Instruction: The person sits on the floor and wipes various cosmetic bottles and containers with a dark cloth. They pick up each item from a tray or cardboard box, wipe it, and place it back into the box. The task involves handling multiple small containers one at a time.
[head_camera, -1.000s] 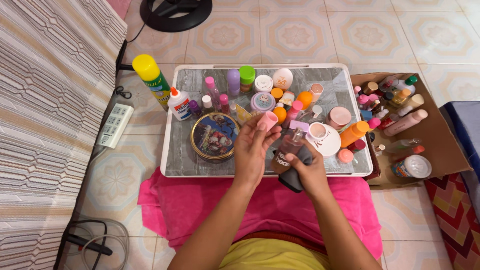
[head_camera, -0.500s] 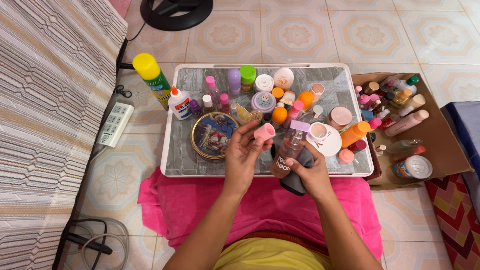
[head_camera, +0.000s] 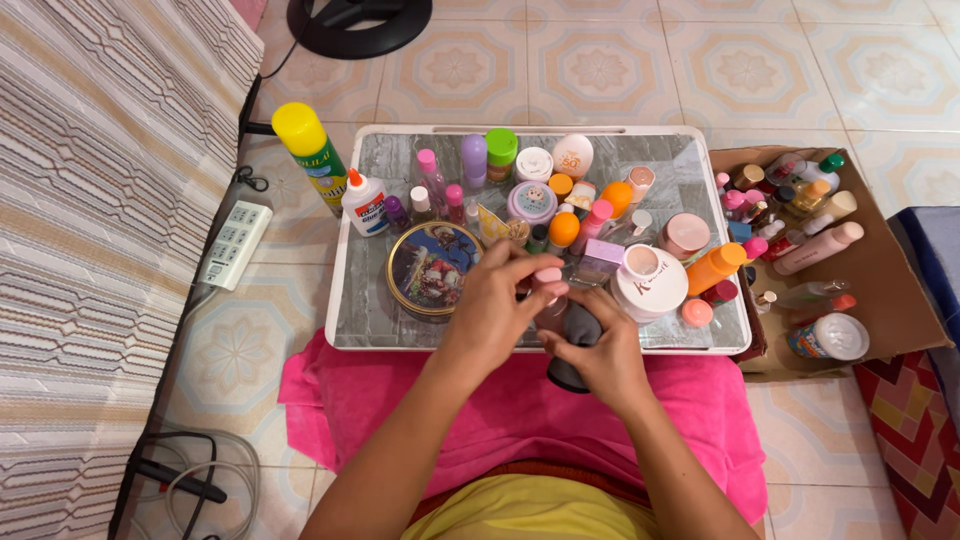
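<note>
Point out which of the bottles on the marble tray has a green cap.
The bottle with the green cap stands in the back row of the tray, right of the purple-capped bottle; the others nearby have pink, purple, white or orange tops.

Bare tabletop (head_camera: 366, 310) lies along the near left edge, in front of the round tin (head_camera: 431, 268). The far half is crowded with upright bottles and jars (head_camera: 520, 180), close together. Right of both hands, the white jar (head_camera: 648, 283) and orange bottle (head_camera: 714, 266) block the way; the far right corner (head_camera: 685, 165) is open.
</note>
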